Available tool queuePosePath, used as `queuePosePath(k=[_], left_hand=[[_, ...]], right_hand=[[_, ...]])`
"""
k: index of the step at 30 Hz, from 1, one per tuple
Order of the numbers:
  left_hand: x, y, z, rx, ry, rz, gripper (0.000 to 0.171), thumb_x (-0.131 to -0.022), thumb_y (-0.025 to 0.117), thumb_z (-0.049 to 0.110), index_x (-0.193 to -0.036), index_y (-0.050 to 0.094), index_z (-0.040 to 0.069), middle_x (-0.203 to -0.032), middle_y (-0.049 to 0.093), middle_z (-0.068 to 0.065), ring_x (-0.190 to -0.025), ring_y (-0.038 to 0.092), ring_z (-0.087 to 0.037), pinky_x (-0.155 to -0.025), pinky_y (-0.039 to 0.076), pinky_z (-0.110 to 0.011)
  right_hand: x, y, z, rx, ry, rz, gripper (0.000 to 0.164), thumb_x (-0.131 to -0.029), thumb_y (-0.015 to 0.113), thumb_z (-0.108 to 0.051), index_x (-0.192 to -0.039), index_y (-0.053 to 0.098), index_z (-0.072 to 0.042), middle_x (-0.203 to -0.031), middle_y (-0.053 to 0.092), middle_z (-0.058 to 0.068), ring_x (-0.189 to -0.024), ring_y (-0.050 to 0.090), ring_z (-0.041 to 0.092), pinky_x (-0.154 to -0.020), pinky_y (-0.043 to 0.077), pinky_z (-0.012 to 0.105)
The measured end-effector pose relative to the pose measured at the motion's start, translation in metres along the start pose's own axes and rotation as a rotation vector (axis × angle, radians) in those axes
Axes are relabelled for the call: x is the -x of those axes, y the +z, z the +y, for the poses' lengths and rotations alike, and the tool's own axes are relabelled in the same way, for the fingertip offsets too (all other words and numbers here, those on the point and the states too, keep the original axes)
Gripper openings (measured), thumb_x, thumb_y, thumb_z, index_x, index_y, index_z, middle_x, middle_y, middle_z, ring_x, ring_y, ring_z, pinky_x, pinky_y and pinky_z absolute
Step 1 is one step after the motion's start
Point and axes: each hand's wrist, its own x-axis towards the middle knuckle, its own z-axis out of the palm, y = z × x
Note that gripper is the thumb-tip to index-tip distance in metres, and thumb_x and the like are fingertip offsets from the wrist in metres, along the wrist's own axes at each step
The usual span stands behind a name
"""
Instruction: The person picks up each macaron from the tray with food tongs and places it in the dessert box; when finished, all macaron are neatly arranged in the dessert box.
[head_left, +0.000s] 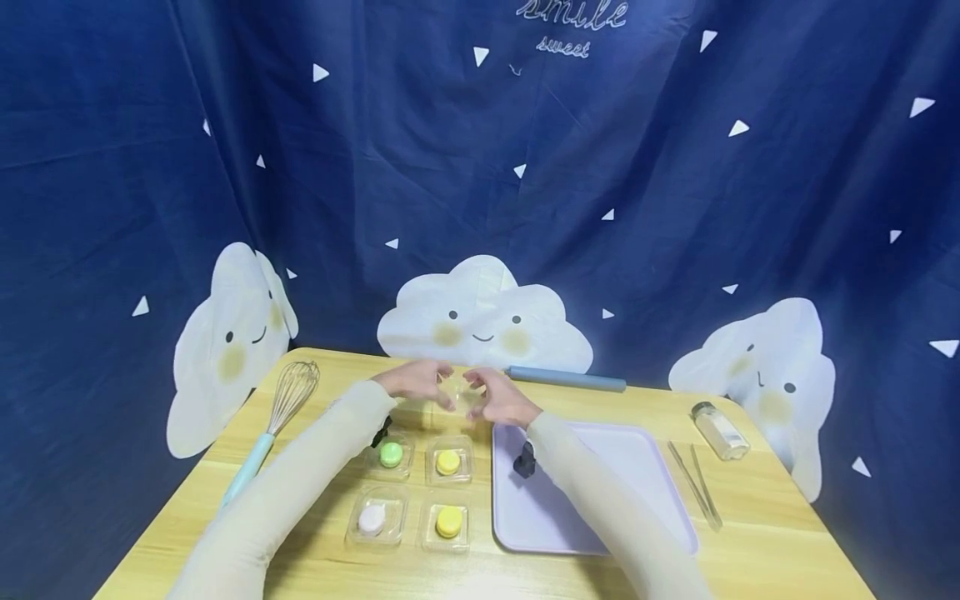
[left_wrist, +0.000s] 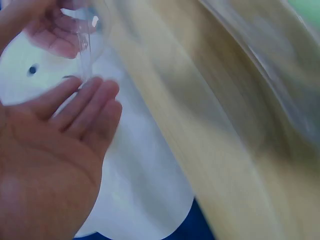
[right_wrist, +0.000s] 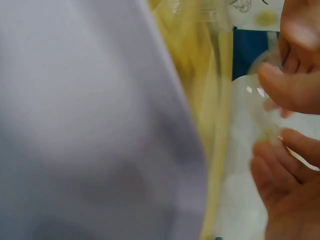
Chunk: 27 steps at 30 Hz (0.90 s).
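Observation:
Between my two hands, near the far edge of the table, is a clear plastic container. My left hand holds its left side, with fingertips at the rim of the clear plastic in the left wrist view. From the other side my right hand grips it, thumb and fingers bent around the curved piece. Closer to me stand clear boxes with macarons: a green macaron, a yellow macaron, a pale lilac macaron and another yellow macaron.
A lilac tray lies under my right forearm. Tongs and a shaker jar lie to its right. Behind the tray is a blue-grey rod; a whisk lies at the left. A blue curtain hangs behind the table.

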Motion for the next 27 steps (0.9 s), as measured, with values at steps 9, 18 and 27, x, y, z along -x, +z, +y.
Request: queuePosePath(k=[9, 18, 27], left_hand=[[0.003, -0.028, -0.002, 0.762, -0.093, -0.002, 0.075, -0.098, 0.054, 0.056, -0.142, 0.048, -0.004, -0.124, 0.065, -0.021, -0.111, 0.068, -0.033, -0.102, 0.057, -0.041], [0.013, -0.04, 0.003, 0.99, -0.083, -0.277, 0.078, -0.103, 0.043, 0.053, -0.143, 0.043, -0.013, -0.129, 0.063, -0.026, -0.126, 0.062, -0.039, -0.104, 0.057, -0.039], [0.017, -0.042, 0.007, 0.969, -0.01, -0.325, 0.066, -0.099, 0.057, 0.034, -0.141, 0.043, -0.015, -0.121, 0.069, -0.02, -0.125, 0.062, -0.041, -0.107, 0.055, -0.042]], right_hand=[[-0.002, -0.015, -0.007, 0.315, -0.42, 0.518, 0.087, -0.069, 0.085, 0.001, -0.145, 0.045, -0.007, -0.141, 0.054, 0.013, -0.129, 0.057, 0.029, -0.112, 0.05, 0.04], [0.0, -0.024, -0.014, 0.778, -0.927, 0.806, 0.049, -0.084, 0.057, 0.004, -0.132, 0.051, -0.003, -0.131, 0.061, 0.013, -0.121, 0.061, 0.026, -0.102, 0.054, 0.036], [0.002, -0.023, -0.014, 0.887, -0.993, 0.86, 0.048, -0.085, 0.05, 0.002, -0.133, 0.054, -0.003, -0.127, 0.066, 0.012, -0.128, 0.058, 0.024, -0.107, 0.051, 0.033]])
